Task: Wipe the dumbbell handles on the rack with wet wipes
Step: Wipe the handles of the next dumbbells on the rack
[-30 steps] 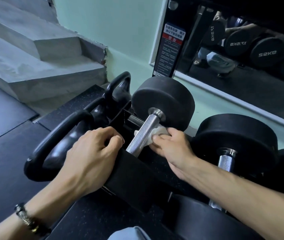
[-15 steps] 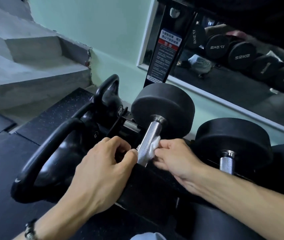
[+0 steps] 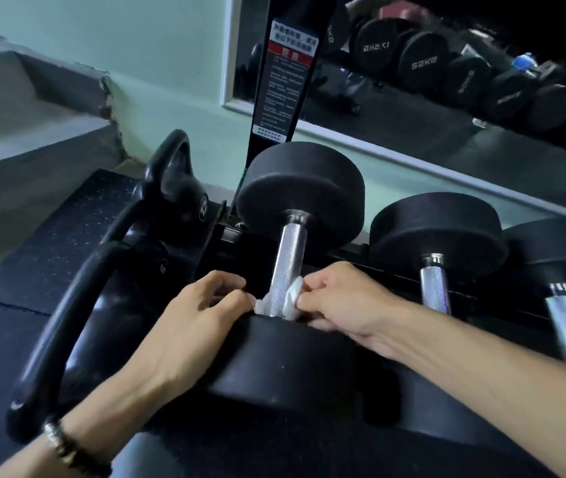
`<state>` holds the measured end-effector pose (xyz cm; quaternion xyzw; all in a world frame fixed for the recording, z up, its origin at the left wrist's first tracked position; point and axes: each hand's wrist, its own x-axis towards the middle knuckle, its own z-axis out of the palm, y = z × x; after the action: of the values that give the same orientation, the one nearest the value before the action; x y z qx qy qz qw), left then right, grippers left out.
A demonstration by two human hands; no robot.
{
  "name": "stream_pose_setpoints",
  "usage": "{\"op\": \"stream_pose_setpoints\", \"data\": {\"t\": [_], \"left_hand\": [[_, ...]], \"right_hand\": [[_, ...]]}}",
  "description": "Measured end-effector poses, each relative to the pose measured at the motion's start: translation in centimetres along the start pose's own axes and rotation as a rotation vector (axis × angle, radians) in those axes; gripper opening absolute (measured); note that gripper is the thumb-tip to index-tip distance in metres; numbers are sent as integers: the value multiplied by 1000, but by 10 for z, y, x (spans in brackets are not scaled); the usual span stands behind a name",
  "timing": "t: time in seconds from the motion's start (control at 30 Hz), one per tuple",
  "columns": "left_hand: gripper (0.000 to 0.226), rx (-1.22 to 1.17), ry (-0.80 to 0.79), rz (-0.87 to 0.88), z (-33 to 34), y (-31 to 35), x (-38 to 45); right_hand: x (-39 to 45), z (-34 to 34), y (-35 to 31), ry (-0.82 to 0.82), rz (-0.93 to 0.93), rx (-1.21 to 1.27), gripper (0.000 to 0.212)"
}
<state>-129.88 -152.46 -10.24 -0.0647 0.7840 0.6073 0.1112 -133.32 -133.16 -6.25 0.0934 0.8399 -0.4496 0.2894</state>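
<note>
Beside the kettlebells [image 3: 109,305], the left hand [image 3: 192,326] pinched one end of the wet wipe [image 3: 290,300], looped under the leftmost dumbbell handle [image 3: 286,260] near its front head; the right hand [image 3: 347,301] pinched the other end. Uneven pulling might have torn the wipe or slipped it free.

Wall: you face pale green paint [image 3: 157,63].
Mirror: your right, a white-framed wall mirror [image 3: 395,108].
Steps: your left, grey concrete stairs [image 3: 26,98].
Floor: under you, black speckled rubber mats [image 3: 67,236].
</note>
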Motion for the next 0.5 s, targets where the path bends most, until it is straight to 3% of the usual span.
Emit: {"op": "stream_pose_setpoints", "data": {"t": [0.1,0.17,0.27,0.33,0.37,0.43,0.5], "left_hand": [[39,-31,0,-9,0,0,-1],[39,-40,-1,-8,1,1,-1],[39,-62,-2,1,2,3,-3],[40,-65,-11,-3,2,4,-4],[40,-63,-14,-2,1,3,-3],[39,-78,-5,-8,1,3,-4],[40,-91,2,-5,2,4,-5]], "right_hand": [[16,0,-13,162,-91,211,20],[13,2,-15,177,-75,211,19],[-13,6,-9,-27,10,-103,14],[-15,2,-5,-104,30,-146,33],[-12,0,-7,-95,4,-98,36],[4,-6,-13,25,-71,109,17],[21,-12,-20,156,-103,291,16]]}}
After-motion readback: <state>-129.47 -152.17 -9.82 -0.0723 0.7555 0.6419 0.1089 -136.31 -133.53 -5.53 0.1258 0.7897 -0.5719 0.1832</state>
